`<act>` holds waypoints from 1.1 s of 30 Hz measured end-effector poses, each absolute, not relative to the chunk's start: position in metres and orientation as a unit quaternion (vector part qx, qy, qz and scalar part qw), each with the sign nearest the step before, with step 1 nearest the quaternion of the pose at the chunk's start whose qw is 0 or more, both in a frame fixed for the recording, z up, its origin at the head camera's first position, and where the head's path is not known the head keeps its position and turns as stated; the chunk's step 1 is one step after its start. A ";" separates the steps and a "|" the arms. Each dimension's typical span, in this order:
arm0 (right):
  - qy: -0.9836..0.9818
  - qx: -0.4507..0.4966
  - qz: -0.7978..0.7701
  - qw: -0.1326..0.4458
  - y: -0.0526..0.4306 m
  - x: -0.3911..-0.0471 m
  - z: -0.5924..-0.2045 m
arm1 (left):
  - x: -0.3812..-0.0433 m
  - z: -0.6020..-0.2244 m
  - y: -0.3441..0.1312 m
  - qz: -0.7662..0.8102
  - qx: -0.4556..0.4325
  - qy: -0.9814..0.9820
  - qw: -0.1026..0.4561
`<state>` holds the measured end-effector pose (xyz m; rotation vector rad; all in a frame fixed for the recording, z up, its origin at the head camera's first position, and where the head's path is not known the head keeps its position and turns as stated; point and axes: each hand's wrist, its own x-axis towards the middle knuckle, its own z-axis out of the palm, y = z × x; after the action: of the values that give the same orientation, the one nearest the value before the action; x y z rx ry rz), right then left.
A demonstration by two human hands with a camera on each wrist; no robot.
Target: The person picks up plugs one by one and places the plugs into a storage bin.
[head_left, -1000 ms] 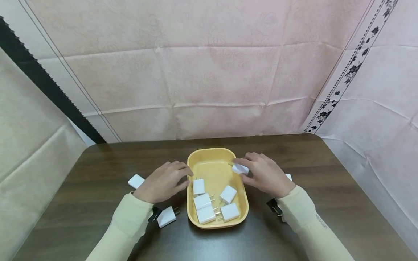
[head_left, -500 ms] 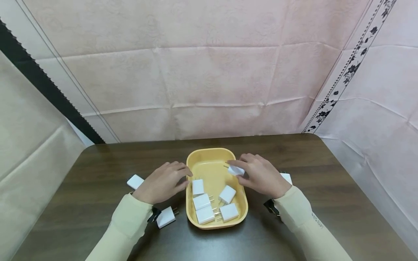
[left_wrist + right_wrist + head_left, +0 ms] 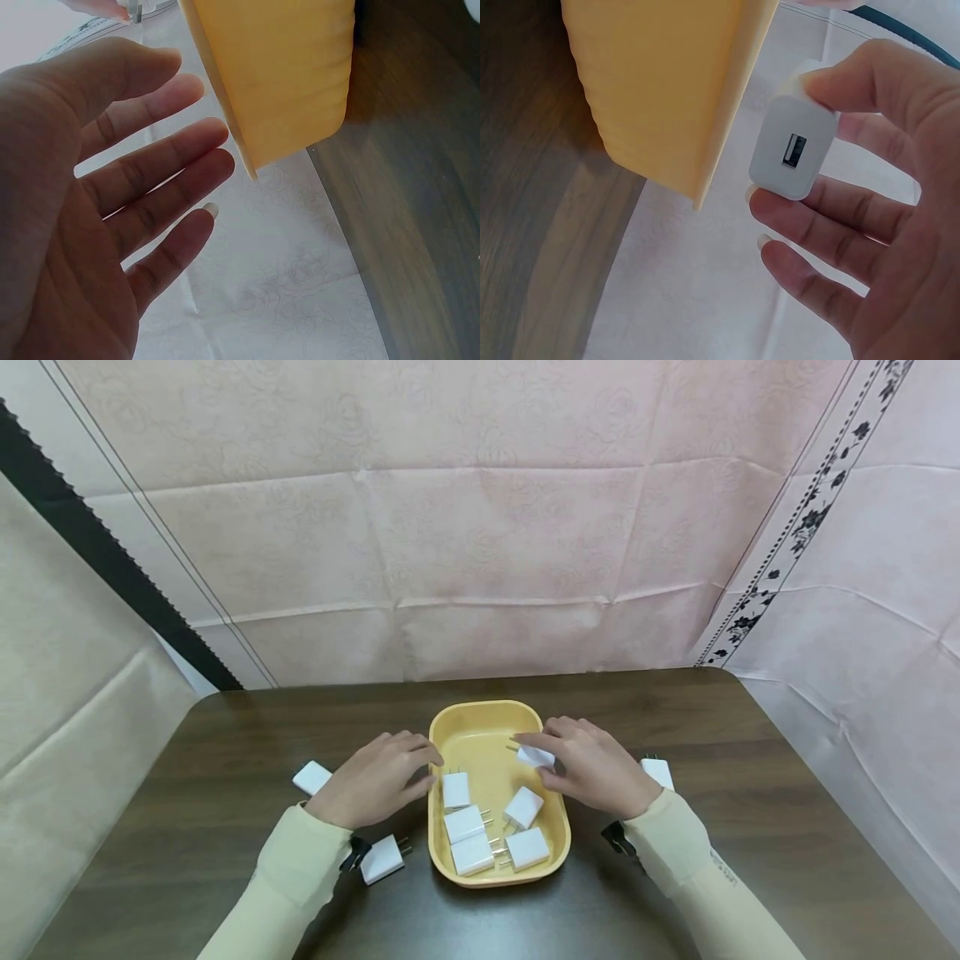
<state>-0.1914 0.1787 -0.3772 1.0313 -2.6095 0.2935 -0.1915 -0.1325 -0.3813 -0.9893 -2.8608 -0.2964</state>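
My right hand (image 3: pixel 592 764) pinches a white USB wall charger (image 3: pixel 791 146) between thumb and fingers, its USB port facing the right wrist camera. In the head view this charger overlaps the right rim of a yellow tray (image 3: pixel 487 718), prongs pointing left over the inside. At the tray's left rim, my left hand (image 3: pixel 380 779) holds nothing; its fingers (image 3: pixel 165 161) are relaxed and spread beside the tray wall. Several white chargers lie in the tray's near half, among them one charger (image 3: pixel 523 807) on the right and another charger (image 3: pixel 456 790) on the left.
On the wooden table (image 3: pixel 247 827), loose chargers lie on both sides: an upper-left charger (image 3: pixel 311 777), a lower-left charger (image 3: pixel 382 860) by the left wrist, and a right-hand charger (image 3: pixel 657 772) behind the right wrist. A pale cloth (image 3: pixel 480 543) hangs behind the table.
My right hand has moved left with its charger, from the tray's right rim further over the tray. The charger on the table behind that wrist shows more now. My left hand stays put.
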 end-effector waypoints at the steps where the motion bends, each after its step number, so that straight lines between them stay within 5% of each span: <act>1: -0.913 0.361 0.104 0.157 0.178 -0.191 -0.377 | -0.191 -0.381 -0.132 -0.097 -0.324 -0.940 0.049; 33: -0.912 0.378 0.104 0.120 0.171 -0.197 -0.386 | -0.192 -0.381 -0.130 -0.096 -0.312 -0.944 0.040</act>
<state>-0.1975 0.1711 -0.3862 1.1052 -2.6645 0.3035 -0.1916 -0.1305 -0.3814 -0.9570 -2.8932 -0.2949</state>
